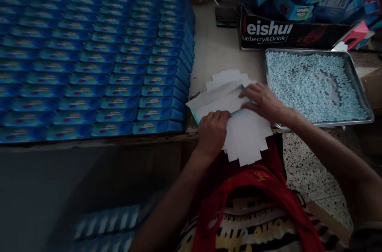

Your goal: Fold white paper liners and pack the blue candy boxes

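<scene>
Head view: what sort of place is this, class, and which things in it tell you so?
Probably a small sweet-packing workshop: rows of matching blue boxes, a metal tray of small pale-blue pieces, and the left hand and right hand at white cut cardboard.

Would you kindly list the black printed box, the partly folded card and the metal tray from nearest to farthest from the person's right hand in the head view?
From the right hand:
1. Partly folded card: at its fingertips, toward the left.
2. Metal tray: just to the right.
3. Black printed box: farther back, behind the tray.
</scene>
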Motion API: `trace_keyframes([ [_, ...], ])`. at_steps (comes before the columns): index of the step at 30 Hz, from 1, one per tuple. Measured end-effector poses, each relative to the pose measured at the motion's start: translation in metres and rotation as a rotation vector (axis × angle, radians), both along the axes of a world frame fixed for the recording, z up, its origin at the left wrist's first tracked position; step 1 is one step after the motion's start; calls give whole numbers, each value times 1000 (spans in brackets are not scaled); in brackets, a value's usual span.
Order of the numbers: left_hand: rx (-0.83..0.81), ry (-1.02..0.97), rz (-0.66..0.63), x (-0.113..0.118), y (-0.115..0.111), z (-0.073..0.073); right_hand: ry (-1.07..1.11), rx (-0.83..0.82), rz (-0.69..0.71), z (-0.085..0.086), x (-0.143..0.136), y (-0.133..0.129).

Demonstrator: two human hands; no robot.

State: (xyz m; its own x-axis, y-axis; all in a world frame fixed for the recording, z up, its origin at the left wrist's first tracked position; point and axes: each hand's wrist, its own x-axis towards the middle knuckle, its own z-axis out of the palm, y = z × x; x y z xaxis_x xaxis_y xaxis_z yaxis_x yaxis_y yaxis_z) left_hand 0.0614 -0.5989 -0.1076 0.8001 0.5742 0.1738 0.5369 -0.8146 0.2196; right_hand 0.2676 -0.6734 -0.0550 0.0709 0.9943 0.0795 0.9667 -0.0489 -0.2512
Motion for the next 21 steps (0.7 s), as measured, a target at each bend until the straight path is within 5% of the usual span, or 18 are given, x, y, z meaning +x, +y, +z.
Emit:
trace_keyframes([
  [4, -127, 107, 44, 10, 15, 3, 163, 59, 23, -45, -12, -6],
  [7, -324, 161, 109, 22, 33, -5, 71, 87, -31, -65, -15, 6],
  [14, -7, -133, 1, -1, 25, -30, -189, 81, 130, -78, -37, -22],
  [21, 41, 42, 5, -20, -5, -30, -202, -107, 65, -75, -51, -20],
])
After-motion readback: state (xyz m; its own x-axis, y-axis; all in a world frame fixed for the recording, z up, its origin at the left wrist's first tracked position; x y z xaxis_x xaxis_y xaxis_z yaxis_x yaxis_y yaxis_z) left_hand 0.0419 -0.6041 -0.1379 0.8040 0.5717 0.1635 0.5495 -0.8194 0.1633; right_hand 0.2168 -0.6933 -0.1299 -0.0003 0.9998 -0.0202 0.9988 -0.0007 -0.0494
